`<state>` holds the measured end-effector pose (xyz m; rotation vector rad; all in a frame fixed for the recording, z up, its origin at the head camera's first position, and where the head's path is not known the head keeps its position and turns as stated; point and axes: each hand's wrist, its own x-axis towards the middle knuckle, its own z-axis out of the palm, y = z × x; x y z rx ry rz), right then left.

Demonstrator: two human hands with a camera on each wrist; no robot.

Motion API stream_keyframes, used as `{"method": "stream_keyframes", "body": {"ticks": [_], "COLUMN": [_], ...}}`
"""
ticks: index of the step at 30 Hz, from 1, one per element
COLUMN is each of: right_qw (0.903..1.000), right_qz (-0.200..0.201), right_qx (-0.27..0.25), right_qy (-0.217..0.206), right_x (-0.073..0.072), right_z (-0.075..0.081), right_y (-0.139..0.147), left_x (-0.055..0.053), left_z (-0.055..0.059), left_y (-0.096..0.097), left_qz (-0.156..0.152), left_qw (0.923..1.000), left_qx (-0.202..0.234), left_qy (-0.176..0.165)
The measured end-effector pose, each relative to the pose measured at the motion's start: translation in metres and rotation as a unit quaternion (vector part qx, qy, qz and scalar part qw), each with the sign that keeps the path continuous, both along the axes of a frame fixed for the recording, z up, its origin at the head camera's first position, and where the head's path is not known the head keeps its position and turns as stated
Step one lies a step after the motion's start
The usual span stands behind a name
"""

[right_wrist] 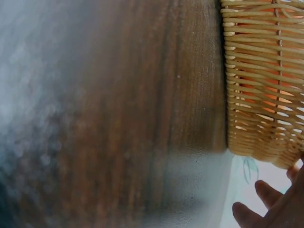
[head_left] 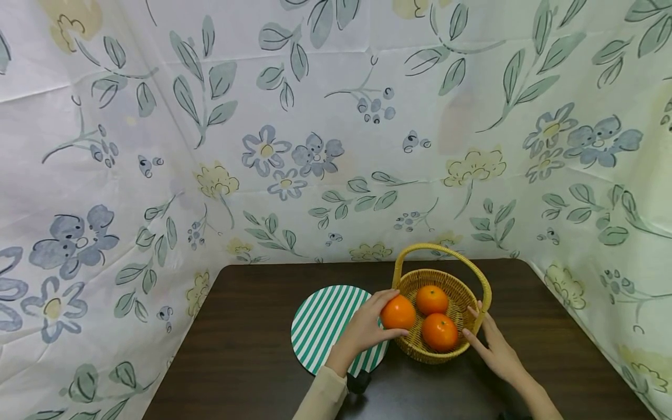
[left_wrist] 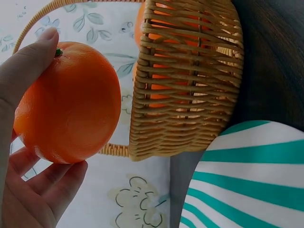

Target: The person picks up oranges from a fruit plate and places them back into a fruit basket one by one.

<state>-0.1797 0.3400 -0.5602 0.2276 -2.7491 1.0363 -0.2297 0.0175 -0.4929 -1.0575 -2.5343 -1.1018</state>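
My left hand [head_left: 366, 328] holds an orange [head_left: 398, 312] over the near-left rim of a yellow wicker basket [head_left: 429, 353] with an arched handle. In the left wrist view, the thumb lies by the green stem of that orange [left_wrist: 71, 102] and the fingers support its other side. Two more oranges, one behind [head_left: 432, 300] and one in front [head_left: 440, 333], lie inside the basket. My right hand [head_left: 499, 352] rests against the basket's right side near the handle's foot. In the right wrist view its fingers [right_wrist: 268, 194] are spread, one by the wicker wall.
A round mat with green and white stripes [head_left: 325, 324] lies left of the basket, partly under my left forearm. The dark wooden table [head_left: 236, 350] is bordered by a floral cloth [head_left: 315, 221] at the back and sides.
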Motion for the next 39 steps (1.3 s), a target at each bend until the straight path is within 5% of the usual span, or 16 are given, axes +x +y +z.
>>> {"method": "stream_keyframes", "body": {"ticks": [13, 39], "right_qw": [1.0000, 0.9999], "right_qz": [-0.001, 0.004], "right_qx": [-0.004, -0.011], "right_qy": [-0.002, 0.002], "right_x": [-0.001, -0.002], "right_z": [-0.002, -0.001], "right_y": [0.000, 0.000], "left_x": [-0.003, -0.010], "left_z": [-0.007, -0.010], "left_y": [0.007, 0.018], "left_qz": [-0.004, 0.002], "left_qw": [0.9999, 0.9993], "left_qx": [-0.011, -0.008], "left_qy": [0.009, -0.035]}}
